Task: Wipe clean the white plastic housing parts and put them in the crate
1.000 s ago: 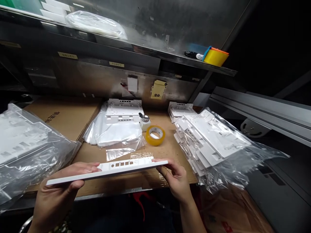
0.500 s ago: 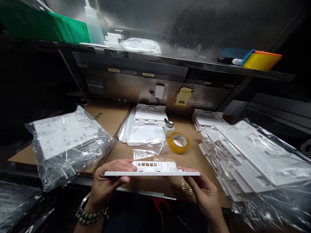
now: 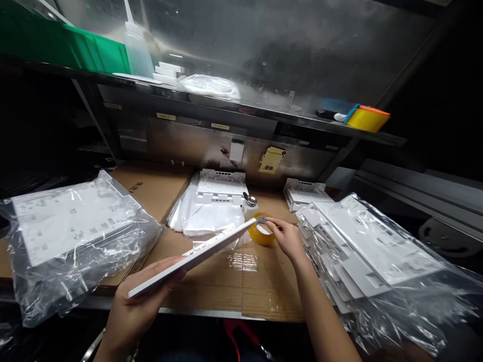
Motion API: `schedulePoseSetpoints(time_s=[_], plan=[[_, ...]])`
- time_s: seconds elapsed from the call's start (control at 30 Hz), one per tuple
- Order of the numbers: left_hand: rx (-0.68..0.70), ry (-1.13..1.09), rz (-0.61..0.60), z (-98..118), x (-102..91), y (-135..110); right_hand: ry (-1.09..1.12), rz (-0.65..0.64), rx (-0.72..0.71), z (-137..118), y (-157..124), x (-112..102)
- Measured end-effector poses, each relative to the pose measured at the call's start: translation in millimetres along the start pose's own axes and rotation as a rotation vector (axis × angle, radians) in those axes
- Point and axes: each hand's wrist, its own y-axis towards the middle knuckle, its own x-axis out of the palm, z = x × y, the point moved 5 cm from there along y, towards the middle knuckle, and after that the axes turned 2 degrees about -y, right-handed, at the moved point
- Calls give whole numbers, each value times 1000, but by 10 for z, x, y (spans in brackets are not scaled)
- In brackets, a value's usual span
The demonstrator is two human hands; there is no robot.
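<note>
Gripping with the left hand [image 3: 138, 301] at one end of a thin, flat white plastic panel [image 3: 194, 257], fingers over the top and thumb underneath! Holding it up above the brown cardboard work surface [image 3: 219, 289], tilted, slanting from low on the left to high on the right. Over to the right hand [image 3: 287, 239]: stretched well forward, fingertips bunched right at the glossy amber ring-shaped roll of tape [image 3: 260, 239], overlapping its rim in view. Pinching it or merely touching? Cannot tell from here. Just short of those fingertips: the raised end of the panel, apart from them in this view. Right behind the tape, sitting close: a small white container with a shiny metal lid [image 3: 249, 205]. Next to that, on a flat pile of clear plastic bags [image 3: 211, 220], a white plastic housing with a row of small openings [image 3: 221, 187]. Out to the right, a leaning stack of white plastic housings in clear film [image 3: 362, 241]; away on the left, a bagged bundle of white plastic parts [image 3: 73, 216]. Up on the metal shelf [image 3: 264, 112], a green plastic bin [image 3: 90, 50], a translucent squeeze bottle [image 3: 138, 53] and a yellow container with an orange rim [image 3: 367, 119].
</note>
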Motion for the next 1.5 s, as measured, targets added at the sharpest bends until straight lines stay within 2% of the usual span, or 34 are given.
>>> schedulePoseSetpoints(time_s=[0.07, 0.13, 0.2, 0.3, 0.4, 0.47, 0.53, 0.6, 0.73, 0.93, 1.1, 1.2, 1.3, 1.43, 1.5], plan=[[-39, 6, 148, 23, 41, -16, -178, -75, 69, 57, 310, 90], [-6, 22, 203, 43, 131, 1, -319, -162, 110, 80, 498, 222], [55, 41, 221, 0, 215, 38, -415, -211, 125, 73, 568, 317], [130, 43, 179, -199, 308, 98, -477, -217, 103, 22, 542, 305], [197, 86, 60, -416, 372, 128, -451, -147, 37, -84, 529, 131], [248, 123, -39, -487, 415, 122, -416, -71, -22, -193, 597, -1], [233, 126, -79, -518, 430, 113, -394, -3, -69, -304, 726, -89], [176, 110, -71, -527, 423, 110, -396, 35, -89, -393, 878, -113], [137, 97, -81, -525, 411, 119, -432, 15, -124, -497, 1083, -28], [63, 56, -72, -558, 379, 160, -482, -4, -187, -535, 1119, 61], [69, 52, -103, -548, 411, 147, -425, 31, -203, -529, 1152, 36], [69, 52, -110, -564, 418, 129, -324, 115, -186, -601, 1002, -58], [70, 56, -113, -573, 422, 113, -168, 196, -205, -818, 586, -100], [58, 66, -112, -549, 432, 102, 201, 89, -369, -1203, -52, 141], [64, 73, -109, -526, 441, 105, 265, 94, -434, -1306, -227, 280]])
